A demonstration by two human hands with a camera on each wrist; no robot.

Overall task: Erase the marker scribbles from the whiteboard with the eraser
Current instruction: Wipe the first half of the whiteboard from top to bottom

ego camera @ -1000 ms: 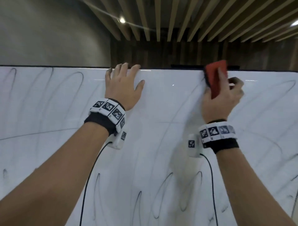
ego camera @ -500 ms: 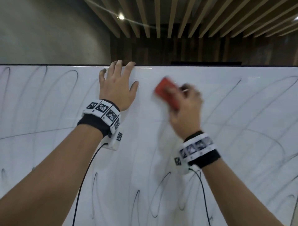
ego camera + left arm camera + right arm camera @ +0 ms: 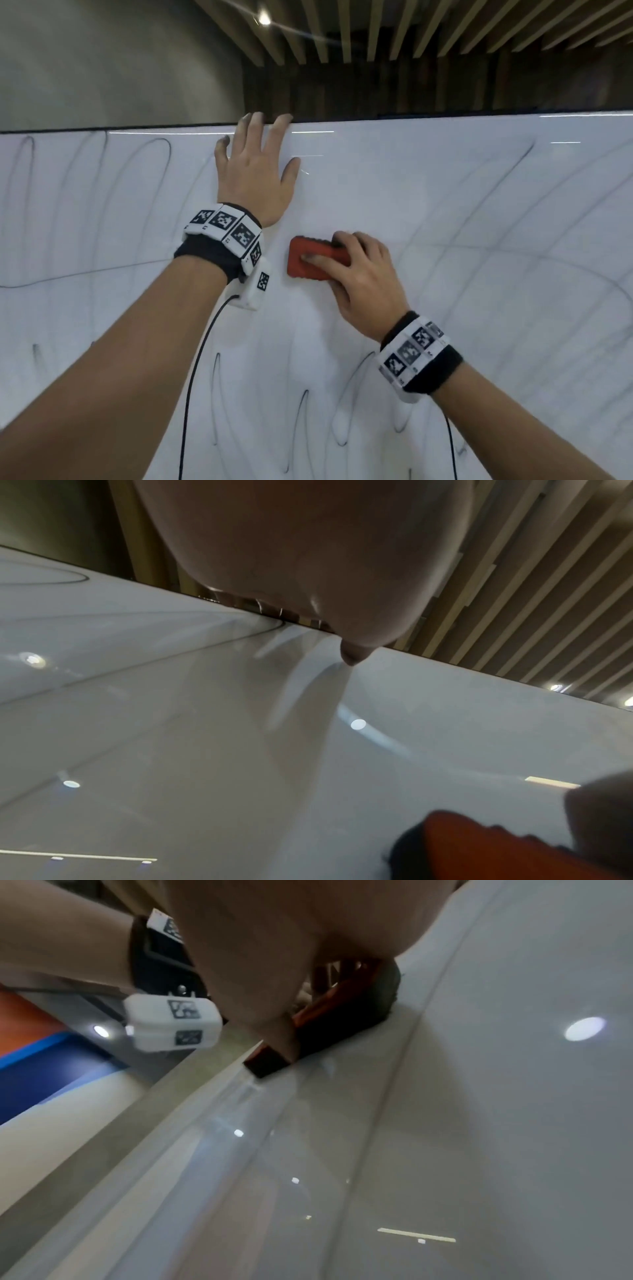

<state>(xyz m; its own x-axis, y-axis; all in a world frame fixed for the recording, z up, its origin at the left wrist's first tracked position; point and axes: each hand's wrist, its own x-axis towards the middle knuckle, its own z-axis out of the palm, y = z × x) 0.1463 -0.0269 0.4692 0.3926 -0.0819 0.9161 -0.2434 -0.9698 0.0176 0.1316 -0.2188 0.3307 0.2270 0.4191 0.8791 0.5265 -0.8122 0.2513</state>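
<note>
A white whiteboard (image 3: pixel 445 205) fills the head view, with faint dark marker loops (image 3: pixel 154 164) at the left, right and bottom. My right hand (image 3: pixel 352 274) grips a red eraser (image 3: pixel 308 260) and presses it flat on the board, just right of my left wrist. The eraser (image 3: pixel 329 1015) shows red with a dark felt underside in the right wrist view, and it appears as a red block (image 3: pixel 496 850) at the lower right of the left wrist view. My left hand (image 3: pixel 255 171) lies flat on the board, fingers straight, tips at the top edge.
The board's dark top edge (image 3: pixel 102 130) runs across the head view; a slatted wooden ceiling (image 3: pixel 411 31) and a grey wall (image 3: pixel 102 61) lie beyond. Black cables (image 3: pixel 191 377) hang from both wrist units. A patch around the hands is wiped pale.
My right hand has swept the eraser from the board's top edge down and to the left, ending beside my left wrist. The left hand has stayed pressed at the top.
</note>
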